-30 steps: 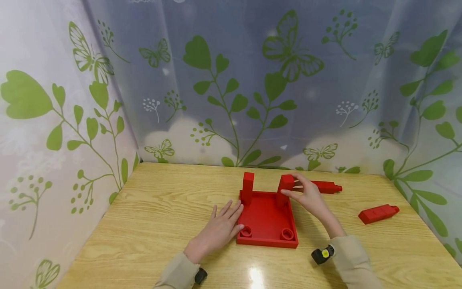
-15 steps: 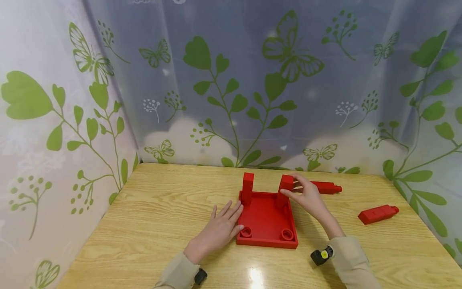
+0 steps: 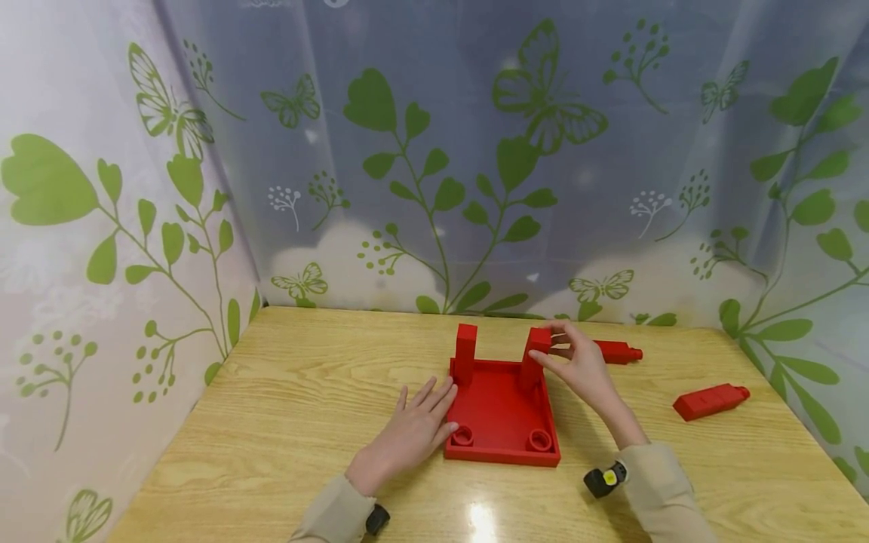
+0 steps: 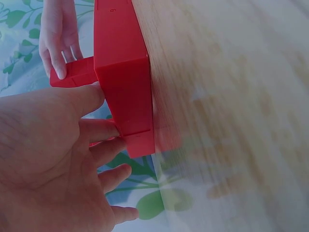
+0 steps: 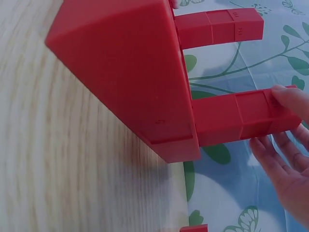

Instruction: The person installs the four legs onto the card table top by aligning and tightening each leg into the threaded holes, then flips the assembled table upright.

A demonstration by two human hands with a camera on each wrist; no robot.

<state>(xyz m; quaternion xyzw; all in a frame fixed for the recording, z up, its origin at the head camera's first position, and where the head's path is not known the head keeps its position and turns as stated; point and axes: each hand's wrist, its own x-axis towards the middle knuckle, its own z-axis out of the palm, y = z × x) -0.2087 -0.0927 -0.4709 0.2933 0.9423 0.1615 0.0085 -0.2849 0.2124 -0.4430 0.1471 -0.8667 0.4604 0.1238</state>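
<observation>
A shallow red square tray (image 3: 498, 411) with a raised rim lies on the table, two round sockets in its near corners. From its far corners rise two red square posts, the left post (image 3: 465, 353) and the right post (image 3: 535, 358). My right hand (image 3: 585, 371) pinches the upper part of the right post between thumb and fingers, also plain in the right wrist view. Along the tray's left rim my left hand (image 3: 410, 428) rests with straight, spread fingers. The left wrist view shows its thumb and fingertips touching the red side wall (image 4: 125, 92).
Two more red posts with threaded-looking ends lie on the wooden table (image 3: 305, 392): one post (image 3: 618, 352) behind the right hand, another post (image 3: 711, 402) farther right. A patterned curtain (image 3: 434, 188) stands along the back and sides.
The fingers of my right hand have shifted slightly on the top of the right post. My left hand and the tray stay where they were.
</observation>
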